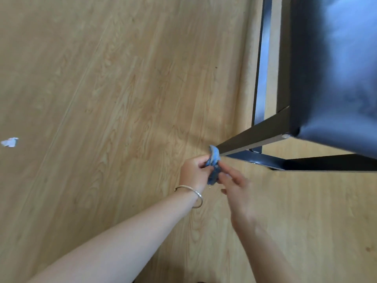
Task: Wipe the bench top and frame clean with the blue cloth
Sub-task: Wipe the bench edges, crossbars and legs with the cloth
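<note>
White scrap (9, 142): a small crumpled bit lying on the floor at the far left, well apart from everything else.
Floor (102, 78): light wood-grain boards that fill most of the view.
Bracelet (195, 196): a thin metal band around the left wrist.
Left hand (193, 172): fingers curled round the bunched cloth, gripping it from the left side.
Blue cloth (213, 164): crumpled into a wad between the two hands, its upper end touching the low end of the frame leg, down near the floor.
Right hand (236, 188): blurred; fingers stretched out fairly straight with the tips against the right side of the cloth, thumb held apart below them, not wrapped round anything.
Frame (255, 137): dark metal; one leg slants from the bench corner down to the cloth, and a lower rail runs off to the right just beside it.
Bench top (336, 78): black and padded, with a dull sheen, at the upper right above the frame.
</note>
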